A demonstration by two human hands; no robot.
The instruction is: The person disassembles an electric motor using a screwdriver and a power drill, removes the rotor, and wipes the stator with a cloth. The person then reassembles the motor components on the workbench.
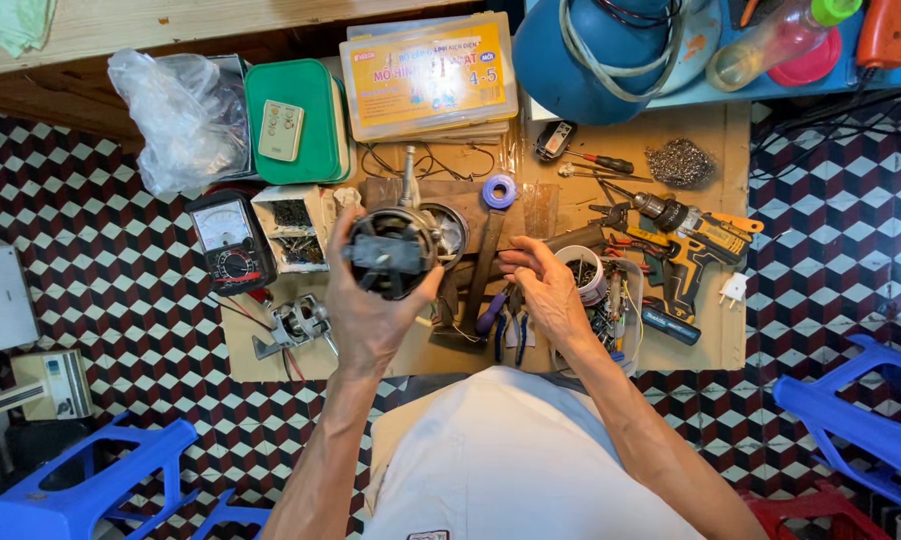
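The small electric motor [398, 248] is lifted above the worktop [715, 140], gripped from below by the left hand [370, 310]. A firm, level hold seems wise, its shaft pointing away. The right hand [545, 290] hovers half-curled over the pliers [500, 330], holding nothing (as far as shows). Nearby, 1 white cup [582, 272] holds small parts; a small open box [295, 230] holds dark screws.

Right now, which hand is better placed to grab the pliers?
Right. The right hand is free and hovers just beside the pliers on the board; the left hand is full, gripping the fan motor.
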